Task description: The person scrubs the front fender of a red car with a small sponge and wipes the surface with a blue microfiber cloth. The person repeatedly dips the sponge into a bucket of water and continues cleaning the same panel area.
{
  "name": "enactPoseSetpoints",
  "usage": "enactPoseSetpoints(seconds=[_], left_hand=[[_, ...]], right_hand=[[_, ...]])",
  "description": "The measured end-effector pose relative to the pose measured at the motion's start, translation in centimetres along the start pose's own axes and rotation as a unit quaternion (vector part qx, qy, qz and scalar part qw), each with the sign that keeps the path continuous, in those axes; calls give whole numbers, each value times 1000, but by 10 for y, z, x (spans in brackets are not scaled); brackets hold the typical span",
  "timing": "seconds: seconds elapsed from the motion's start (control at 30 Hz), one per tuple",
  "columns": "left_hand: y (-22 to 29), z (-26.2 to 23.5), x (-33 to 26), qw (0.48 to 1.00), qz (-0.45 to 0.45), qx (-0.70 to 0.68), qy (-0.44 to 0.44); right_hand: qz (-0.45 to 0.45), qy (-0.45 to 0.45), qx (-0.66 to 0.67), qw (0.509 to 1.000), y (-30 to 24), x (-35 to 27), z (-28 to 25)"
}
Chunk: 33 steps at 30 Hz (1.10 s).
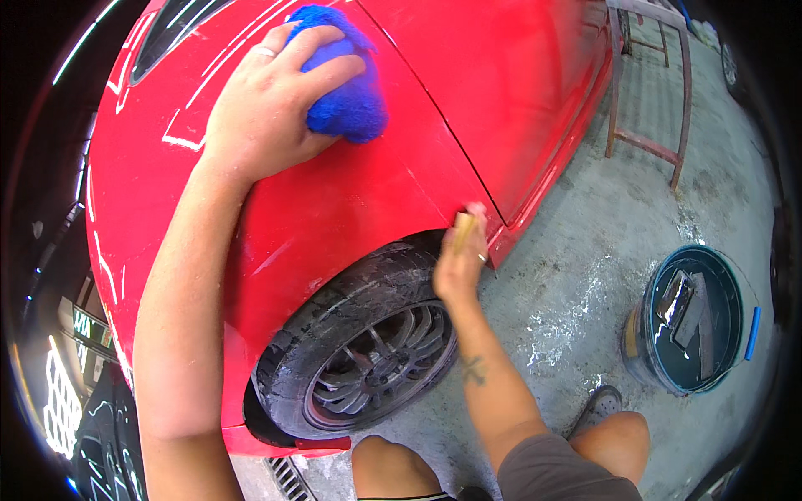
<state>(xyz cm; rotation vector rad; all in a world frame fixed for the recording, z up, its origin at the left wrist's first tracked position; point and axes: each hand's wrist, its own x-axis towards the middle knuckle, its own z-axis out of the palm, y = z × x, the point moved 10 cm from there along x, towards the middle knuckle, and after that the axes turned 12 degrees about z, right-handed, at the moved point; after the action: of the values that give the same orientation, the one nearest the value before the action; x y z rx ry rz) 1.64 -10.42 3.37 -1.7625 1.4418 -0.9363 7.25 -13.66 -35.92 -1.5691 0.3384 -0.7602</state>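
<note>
A red car body panel (pixel 351 209) fills the middle of the view, curving over a wheel with a dark multi-spoke rim (pixel 380 363). My left hand (pixel 280 100) grips a fluffy blue cloth (pixel 347 83) and presses it against the upper part of the panel. Lower down, my right hand (pixel 458 263) is at the panel's edge between the wheel arch and the door seam. It is closed on a small yellowish pad (pixel 464 227), whose exact kind is blurred by motion.
On the grey floor (pixel 551 292) at right stands a dark bucket (pixel 650 367) of water with a blue handle grip, flat tools inside. Beyond it is a worn metal stand (pixel 643 150). My knees are close below the wheel. A floor drain grate (pixel 290 479) lies at the lower left.
</note>
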Motion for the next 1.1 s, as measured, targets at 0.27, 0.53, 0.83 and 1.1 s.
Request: enactPoseSetpoints(seconds=[0.27, 0.53, 0.83, 1.1], left_hand=[[0, 6, -11, 1000, -8, -8, -8], [1, 8, 2, 1000, -1, 5, 14], [0, 1, 5, 1000, 9, -14, 15], [-2, 1, -10, 1000, 15, 22, 7]], right_hand=[[-85, -71, 38, 993, -169, -42, 13], [78, 45, 37, 995, -1, -13, -3], [90, 3, 17, 996, 30, -17, -4], [-82, -93, -11, 992, -158, -72, 14]])
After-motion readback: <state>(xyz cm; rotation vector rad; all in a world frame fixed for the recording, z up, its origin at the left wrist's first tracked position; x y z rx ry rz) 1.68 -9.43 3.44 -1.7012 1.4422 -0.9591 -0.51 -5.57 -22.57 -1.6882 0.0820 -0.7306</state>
